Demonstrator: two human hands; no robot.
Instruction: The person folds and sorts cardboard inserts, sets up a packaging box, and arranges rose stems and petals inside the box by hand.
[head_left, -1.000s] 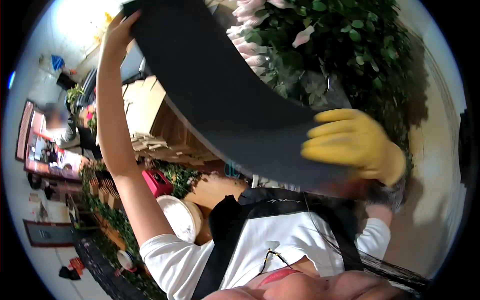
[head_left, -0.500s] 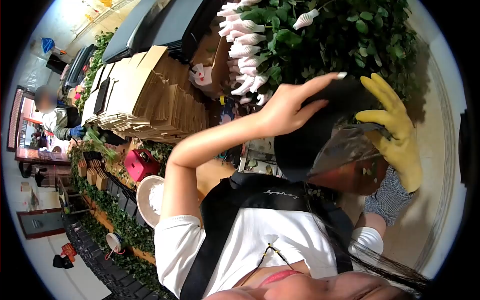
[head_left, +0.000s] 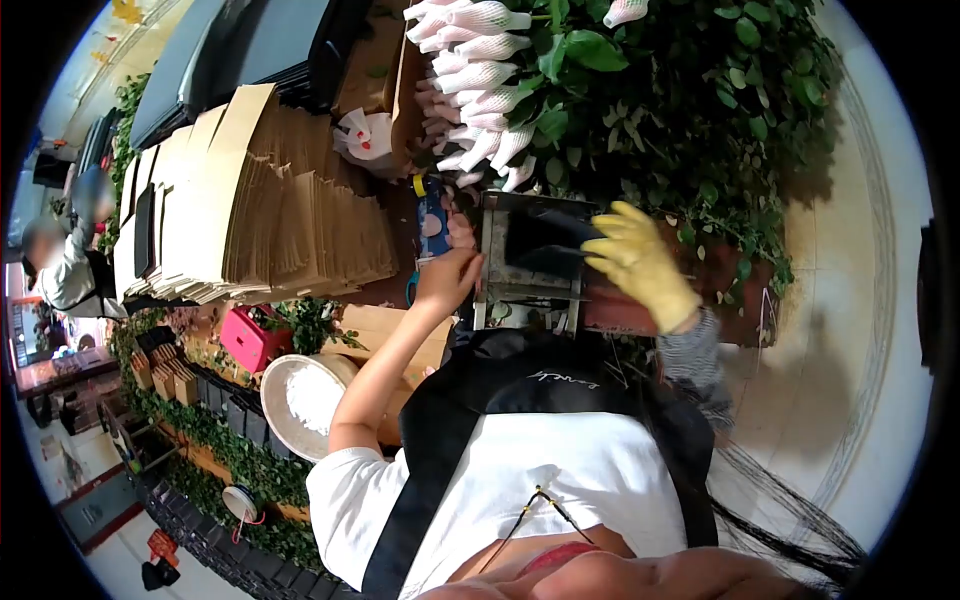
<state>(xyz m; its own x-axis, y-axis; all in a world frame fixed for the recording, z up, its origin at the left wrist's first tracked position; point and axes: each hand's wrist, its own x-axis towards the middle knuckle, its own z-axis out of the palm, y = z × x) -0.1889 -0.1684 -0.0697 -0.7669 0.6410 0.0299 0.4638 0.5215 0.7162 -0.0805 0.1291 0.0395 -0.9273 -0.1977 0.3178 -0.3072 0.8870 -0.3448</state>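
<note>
"over by the grey frame [head_left: 530,290], what's each hand doing?"

"the right hand [head_left: 635,262], in its yellow glove, has its fingertips at the edge of the dark piece [head_left: 545,243]. the fingers look a little spread, but i can't tell whether the grip is closed on it."

"and where does that piece lie?"

"within the outline of the frame, just in front of the black apron [head_left: 540,375]. it's dark and smooth, and its right side meets the glove."

"what about the left hand [head_left: 447,285]?"

"bare, fingers bent, close to the frame's left side and just below the blue patterned thing [head_left: 432,228]. i can't tell whether that grip is pinching anything."

"what's around them?"

"pale netted buds [head_left: 490,80] at the top, with a thick mass of green leaves [head_left: 700,120] to their right. a tall stack of cardboard [head_left: 300,215] stands off to the left."

"anything lower down?"

"a pink stool [head_left: 250,340], and near the left forearm a round tub [head_left: 280,430] with something white [head_left: 312,397] in it. two people [head_left: 65,275] are far off at the left edge, well apart from these hands."
</note>
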